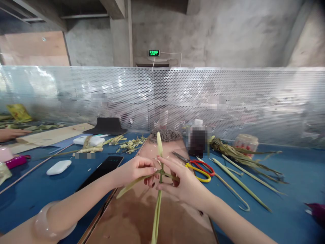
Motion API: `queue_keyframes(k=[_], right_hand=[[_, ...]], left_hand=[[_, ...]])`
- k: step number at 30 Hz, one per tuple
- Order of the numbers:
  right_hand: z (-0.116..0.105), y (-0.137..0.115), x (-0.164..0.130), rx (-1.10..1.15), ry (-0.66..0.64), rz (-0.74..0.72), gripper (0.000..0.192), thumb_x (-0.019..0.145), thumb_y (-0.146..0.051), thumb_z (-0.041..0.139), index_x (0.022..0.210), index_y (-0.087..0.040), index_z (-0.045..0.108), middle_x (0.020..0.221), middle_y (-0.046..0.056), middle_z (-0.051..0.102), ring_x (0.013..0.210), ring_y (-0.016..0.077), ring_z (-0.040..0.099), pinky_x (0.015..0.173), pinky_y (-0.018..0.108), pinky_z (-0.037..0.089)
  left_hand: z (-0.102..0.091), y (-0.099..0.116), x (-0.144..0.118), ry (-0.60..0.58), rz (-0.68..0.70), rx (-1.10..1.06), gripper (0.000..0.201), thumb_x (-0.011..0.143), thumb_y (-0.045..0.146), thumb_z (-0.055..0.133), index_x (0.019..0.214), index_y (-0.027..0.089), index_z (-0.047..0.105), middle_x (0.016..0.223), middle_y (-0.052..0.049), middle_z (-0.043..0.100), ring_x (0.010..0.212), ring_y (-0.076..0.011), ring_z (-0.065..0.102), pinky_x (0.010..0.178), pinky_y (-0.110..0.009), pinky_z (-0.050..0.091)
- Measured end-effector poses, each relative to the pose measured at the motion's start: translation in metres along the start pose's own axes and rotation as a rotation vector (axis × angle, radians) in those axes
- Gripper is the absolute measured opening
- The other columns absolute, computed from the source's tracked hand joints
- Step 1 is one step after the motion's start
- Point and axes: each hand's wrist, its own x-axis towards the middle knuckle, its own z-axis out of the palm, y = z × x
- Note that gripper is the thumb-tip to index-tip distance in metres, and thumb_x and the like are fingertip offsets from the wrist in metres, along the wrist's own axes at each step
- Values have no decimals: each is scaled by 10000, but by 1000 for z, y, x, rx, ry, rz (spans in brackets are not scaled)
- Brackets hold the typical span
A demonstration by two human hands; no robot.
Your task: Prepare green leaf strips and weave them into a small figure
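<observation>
Long green leaf strips (158, 203) cross in front of me above a brown board (142, 217). One strip runs upright from the bottom edge to a tip near the back of the board; another slants down to the left. My left hand (138, 169) pinches the crossing from the left, and my right hand (179, 181) pinches it from the right, with fingers wrapped around the knot-like crossing. A pale bangle (50, 222) sits on my left wrist.
Red and yellow scissors (199, 167) lie right of my hands. More leaf strips (241, 169) spread over the blue table (291, 189) at right. A black phone (104, 169), white cases (59, 167) and leaf scraps lie at left. A perforated metal screen (228, 98) backs the table. Another person's hand (10, 134) rests at far left.
</observation>
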Motion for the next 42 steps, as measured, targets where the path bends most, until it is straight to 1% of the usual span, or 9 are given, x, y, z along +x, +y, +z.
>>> queue_keyframes(k=[3, 8, 11, 14, 20, 28, 36, 40, 42], right_hand=[[0, 5, 1, -90, 56, -75, 725, 730, -316, 714, 1370, -303, 374, 1313, 61, 502, 1158, 224, 503, 968, 388, 423], [4, 10, 2, -207, 80, -121, 747, 754, -299, 686, 1400, -325, 313, 1380, 32, 450, 1155, 229, 525, 969, 382, 447], [6, 12, 2, -274, 91, -121, 736, 765, -275, 670, 1404, -320, 308, 1388, 17, 444, 1151, 237, 533, 981, 395, 443], [6, 12, 2, -315, 111, -97, 715, 784, -254, 641, 1411, -300, 301, 1404, 26, 424, 1152, 241, 535, 967, 398, 457], [5, 12, 2, -338, 119, -69, 680, 796, -237, 611, 1408, -263, 317, 1403, 46, 425, 1167, 245, 525, 967, 396, 457], [10, 12, 1, -225, 122, 4, 676, 783, -129, 530, 1408, -276, 317, 1385, 41, 445, 1213, 247, 477, 1012, 430, 397], [7, 2, -1, 54, 83, 31, 537, 879, -194, 446, 1400, -256, 335, 1386, 56, 437, 1273, 205, 403, 1063, 414, 321], [4, -6, -2, 95, 3, 50, 734, 786, -209, 576, 1438, -210, 237, 1436, 94, 348, 1322, 234, 316, 1092, 443, 263], [3, -6, -2, 115, -41, 63, 800, 755, -154, 576, 1452, -200, 185, 1441, 108, 325, 1310, 246, 328, 1077, 441, 291]], left_hand=[[-5, -3, 1, -79, -36, -55, 194, 834, 302, 586, 790, 138, 679, 750, -41, 656, 653, -132, 589, 676, -280, 454], [-7, -12, 3, -98, 16, -133, 153, 726, 328, 711, 729, 176, 703, 800, -20, 656, 797, -150, 576, 798, -285, 423], [-5, -15, 3, -55, -53, -205, 201, 679, 348, 749, 673, 162, 675, 704, 0, 615, 670, -110, 535, 653, -222, 416], [-3, -12, 2, 34, -202, -270, 208, 699, 337, 735, 709, 156, 634, 600, 36, 540, 475, -53, 400, 458, -177, 306], [6, -7, 3, 36, -230, -357, 204, 714, 303, 723, 770, 172, 577, 660, 30, 581, 438, -39, 429, 389, -153, 300], [13, -10, 5, 74, -119, -257, 209, 705, 247, 731, 779, 159, 557, 715, -18, 650, 637, -110, 592, 531, -194, 434], [13, -10, 8, 112, -68, -20, 193, 696, 258, 716, 758, 160, 561, 699, 38, 570, 577, -85, 514, 507, -209, 433], [13, -14, 8, 80, -73, -72, 194, 708, 254, 703, 768, 162, 544, 716, 28, 593, 572, -100, 550, 504, -225, 447], [14, -12, 7, 69, -81, -82, 192, 708, 258, 703, 780, 161, 555, 725, 22, 610, 567, -107, 569, 513, -237, 458]])
